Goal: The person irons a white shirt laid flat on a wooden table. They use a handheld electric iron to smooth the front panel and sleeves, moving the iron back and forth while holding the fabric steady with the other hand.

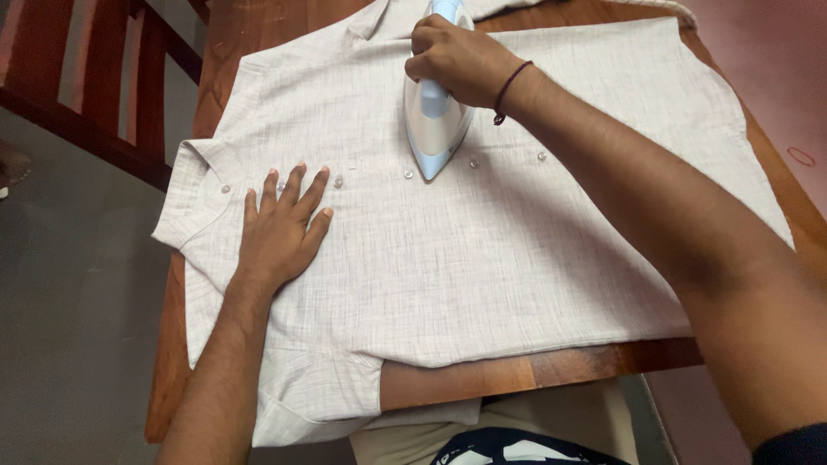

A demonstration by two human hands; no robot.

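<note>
The pale beige linen short-sleeved shirt hangs over the near edge of the brown wooden bench. Left hand lies flat, fingers spread, pinning it. Right hand grips the white-and-blue iron, whose tip sits right among the small clear buttons, so it might melt or snag one, or scorch if it lingers.

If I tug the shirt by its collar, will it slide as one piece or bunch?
Probably bunches: the shirt looks thin and floppy, its sleeve drooping off the table. The left hand lying flat and the iron under the right hand likely pin it.
</note>
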